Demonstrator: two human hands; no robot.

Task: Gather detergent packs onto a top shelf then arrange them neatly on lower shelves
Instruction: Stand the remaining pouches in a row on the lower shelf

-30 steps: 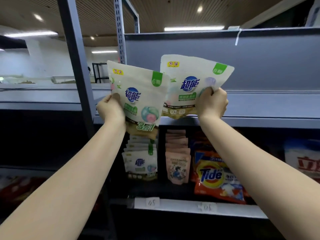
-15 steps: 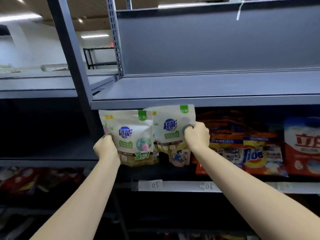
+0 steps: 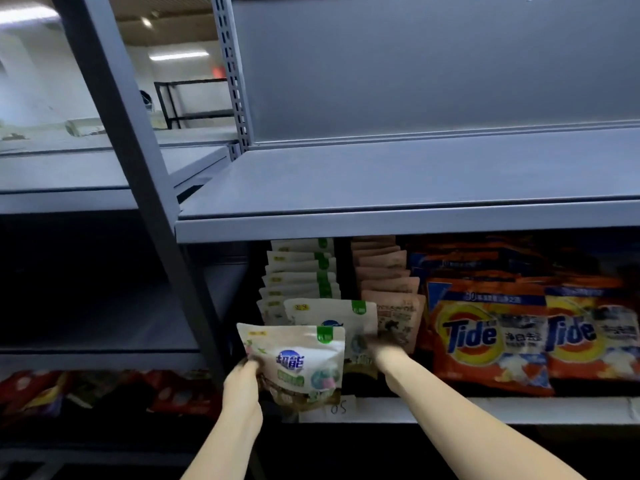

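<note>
A cream plastic detergent pouch with a green corner tab and blue logo (image 3: 300, 362) is gripped at its left edge by the left hand (image 3: 242, 382) and kept upright, label outward — probably so it can go in as the front pack. A second matching cream pouch (image 3: 332, 317) is held by the blurred right hand (image 3: 377, 344) against the row of like pouches (image 3: 301, 271) on the grey metal lower shelf (image 3: 485, 408), beside pink pouches (image 3: 388, 282) and orange Tide bags (image 3: 485, 337) — like with like. The grey top shelf (image 3: 398, 178) holds none.

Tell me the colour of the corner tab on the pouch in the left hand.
Green tab, clearest in the head view.
</note>
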